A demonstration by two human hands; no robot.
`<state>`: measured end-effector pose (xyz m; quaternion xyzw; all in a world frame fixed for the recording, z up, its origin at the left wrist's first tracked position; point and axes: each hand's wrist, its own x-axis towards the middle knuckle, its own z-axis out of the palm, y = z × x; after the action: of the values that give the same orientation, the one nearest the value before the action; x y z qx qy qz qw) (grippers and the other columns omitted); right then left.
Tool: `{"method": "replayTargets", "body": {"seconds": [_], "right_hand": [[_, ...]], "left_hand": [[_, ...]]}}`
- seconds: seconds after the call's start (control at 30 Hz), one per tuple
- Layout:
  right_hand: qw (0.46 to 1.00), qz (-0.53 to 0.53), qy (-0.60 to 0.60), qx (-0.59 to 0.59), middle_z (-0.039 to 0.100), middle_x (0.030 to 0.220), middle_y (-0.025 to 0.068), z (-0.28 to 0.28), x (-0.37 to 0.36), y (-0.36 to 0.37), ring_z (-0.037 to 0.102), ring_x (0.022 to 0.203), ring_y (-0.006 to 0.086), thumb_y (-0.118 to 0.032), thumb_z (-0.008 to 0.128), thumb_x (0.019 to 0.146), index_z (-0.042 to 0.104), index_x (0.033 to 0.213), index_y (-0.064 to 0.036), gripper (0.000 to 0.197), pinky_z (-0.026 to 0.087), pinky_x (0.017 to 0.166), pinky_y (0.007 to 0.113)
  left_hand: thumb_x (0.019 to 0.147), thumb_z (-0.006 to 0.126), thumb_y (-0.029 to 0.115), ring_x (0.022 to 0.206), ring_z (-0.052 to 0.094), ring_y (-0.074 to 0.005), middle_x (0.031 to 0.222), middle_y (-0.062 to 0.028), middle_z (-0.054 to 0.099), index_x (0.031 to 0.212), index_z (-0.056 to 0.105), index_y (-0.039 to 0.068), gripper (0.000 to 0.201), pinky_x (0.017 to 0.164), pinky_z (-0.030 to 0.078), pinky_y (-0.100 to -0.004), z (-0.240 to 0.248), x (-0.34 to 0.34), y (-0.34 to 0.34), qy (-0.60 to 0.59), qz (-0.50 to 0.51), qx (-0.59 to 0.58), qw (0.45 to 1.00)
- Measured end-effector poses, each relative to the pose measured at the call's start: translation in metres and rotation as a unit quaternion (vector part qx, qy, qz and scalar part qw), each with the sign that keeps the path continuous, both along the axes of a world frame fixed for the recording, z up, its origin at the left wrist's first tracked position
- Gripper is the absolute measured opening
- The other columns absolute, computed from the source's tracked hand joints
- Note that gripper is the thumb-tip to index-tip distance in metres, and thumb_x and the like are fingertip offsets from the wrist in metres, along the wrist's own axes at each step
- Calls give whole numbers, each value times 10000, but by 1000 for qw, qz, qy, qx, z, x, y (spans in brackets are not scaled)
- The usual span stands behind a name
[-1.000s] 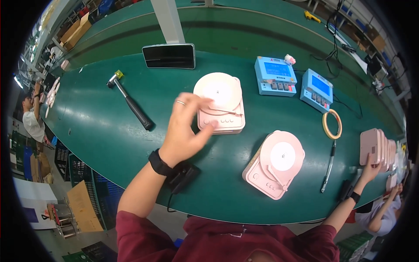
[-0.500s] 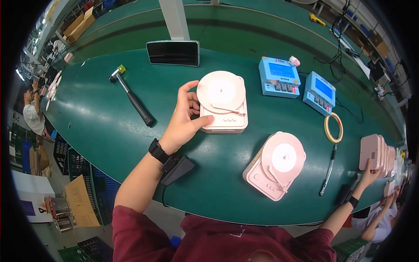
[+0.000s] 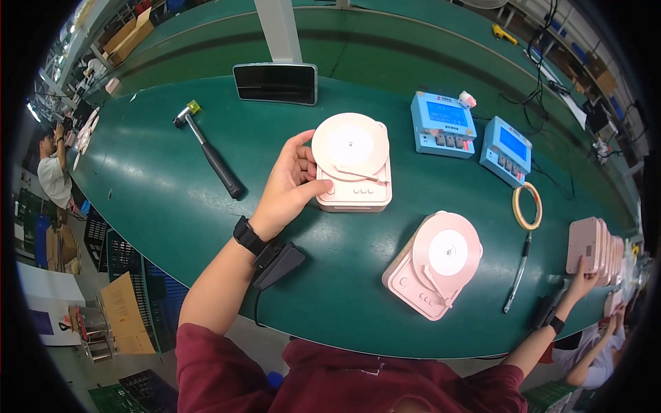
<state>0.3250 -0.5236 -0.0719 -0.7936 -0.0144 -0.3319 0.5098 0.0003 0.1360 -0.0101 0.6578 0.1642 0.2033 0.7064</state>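
A pale pink record-player-shaped device [image 3: 351, 148] with a round disc and a tonearm lies face up on the green table. My left hand [image 3: 286, 186] grips its left side, fingers curled against the edge and thumb on the round knob at the front left corner. A second pink record-player-shaped device [image 3: 441, 265] sits tilted to the right, nearer to me, untouched. At the far right my right hand [image 3: 584, 279] closes on the nearest of several pink cases [image 3: 584, 244] standing in a row; its fingers are partly hidden.
Left lie a hammer [image 3: 210, 153] and a black clip-like device [image 3: 281, 265] with a cable. A phone-like screen [image 3: 275, 84] leans at the back. Two blue meters [image 3: 443, 124], a tape roll [image 3: 527, 206] and a pen [image 3: 518, 274] lie right. Co-workers sit at both sides [image 3: 54, 172].
The view has shifted very slightly. My left hand stays on the pink device with its thumb on the knob, and my right hand stays at the row of cases.
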Motion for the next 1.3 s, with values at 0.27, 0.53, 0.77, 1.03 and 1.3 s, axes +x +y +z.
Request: {"method": "replayTargets", "body": {"seconds": [0.27,0.53,0.77,1.03,1.3], "right_hand": [[1000,-4,1,-1,583,1176,169,0,1,-2,589,1056,216,-129,764,818,451,1256,57,569,484,912,309],[1000,-9,-6,-4,579,1185,164,-1,5,-9,588,1065,227,-137,767,816,443,1267,50,586,478,925,311],[967,-136,49,-208,637,950,101,-1,8,-2,580,806,148,-226,773,816,584,1072,42,415,503,715,287],[982,-82,-36,-165,647,1035,167,-31,56,-56,592,882,191,-354,786,785,618,1046,62,519,493,785,321],[972,-75,-149,-164,629,1155,199,-2,111,-65,597,990,235,-256,801,762,601,1156,65,547,484,871,371]], "left_hand": [[725,700,-41,866,514,-105,1011,-41,491,1408,315,14,786,792,461,-247,-1,-1,-1,2,-13,17,1000],[724,743,15,882,513,-110,1058,-58,482,1431,285,12,842,806,467,-253,-1,0,4,14,-31,18,999],[507,911,352,1311,286,-413,1409,-250,295,1416,365,96,1090,1106,277,-473,-3,-4,6,-23,-23,494,869],[478,895,383,1300,348,-412,1376,-244,374,1258,480,128,919,1076,332,-443,-1,26,35,-86,-147,442,881],[429,847,444,1150,494,-406,1291,-237,449,1249,475,80,971,961,425,-436,54,-71,39,-26,-52,532,845]]}}
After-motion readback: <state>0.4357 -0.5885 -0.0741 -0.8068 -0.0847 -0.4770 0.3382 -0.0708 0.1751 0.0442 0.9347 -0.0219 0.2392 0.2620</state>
